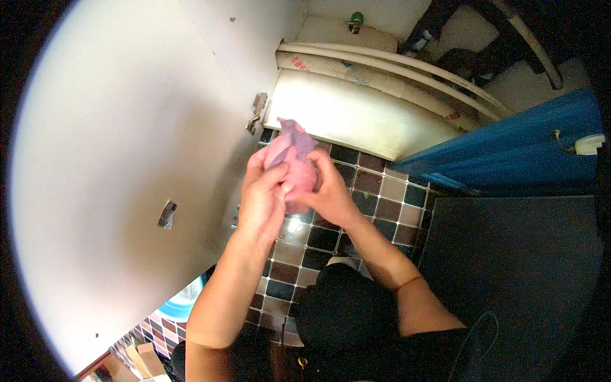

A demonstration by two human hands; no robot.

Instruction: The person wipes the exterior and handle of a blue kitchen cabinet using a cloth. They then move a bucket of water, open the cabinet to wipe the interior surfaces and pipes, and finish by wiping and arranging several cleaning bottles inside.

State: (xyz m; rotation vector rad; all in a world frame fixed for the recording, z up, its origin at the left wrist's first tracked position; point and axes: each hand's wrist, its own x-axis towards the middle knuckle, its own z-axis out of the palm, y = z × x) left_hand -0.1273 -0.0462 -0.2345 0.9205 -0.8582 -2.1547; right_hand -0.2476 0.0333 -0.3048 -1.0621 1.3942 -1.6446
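Note:
A bunched pink and mauve cloth (301, 175) is gripped between both hands in the middle of the view. My left hand (262, 196) holds it from the left, thumb lying across its front. From the right, my right hand (329, 191) pinches its lower part with curled fingers. The cloth's mauve end sticks up beyond the fingers, and motion blurs it slightly. Palms and folds hide part of it. Both hands are in the air above a checkered tile floor (324, 238).
At left stands a large white door panel (119, 157) with a metal latch (258, 112) on its edge. Pale pipes (382, 79) run along the wall above a white ledge (343, 112). A blue door (515, 143) with a handle is at right. A blue basin (179, 305) shows lower left.

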